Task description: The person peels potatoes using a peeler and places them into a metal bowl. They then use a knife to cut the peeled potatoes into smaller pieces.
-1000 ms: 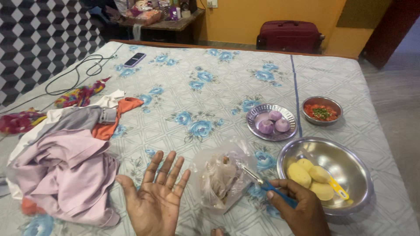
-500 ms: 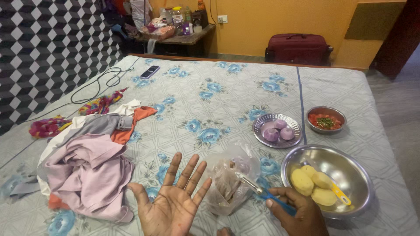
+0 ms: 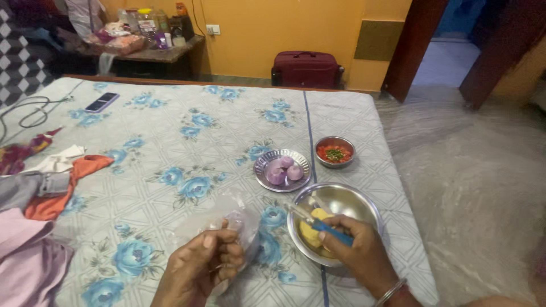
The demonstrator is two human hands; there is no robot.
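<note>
My left hand (image 3: 202,266) grips the edge of a clear plastic bag (image 3: 219,219) of peelings on the bed. My right hand (image 3: 355,250) holds a blue-handled peeler (image 3: 318,223), its blade pointing left over a large steel bowl (image 3: 347,199). Peeled yellow potatoes (image 3: 311,230) lie in that bowl, partly hidden by my right hand. Behind the bowl, a small steel plate (image 3: 263,162) carries three peeled purple onions (image 3: 284,170).
A small steel bowl (image 3: 334,152) of chopped tomato and greens stands at the back right. The floral bedsheet (image 3: 187,142) has clothes (image 3: 34,199) heaped at the left and a phone (image 3: 101,102) far back. The bed's right edge drops to the floor. A maroon suitcase (image 3: 306,69) stands against the wall.
My left hand, spread open palm up before, has turned over and closed on the plastic bag. My right hand moved the peeler over the large bowl. The camera swung right.
</note>
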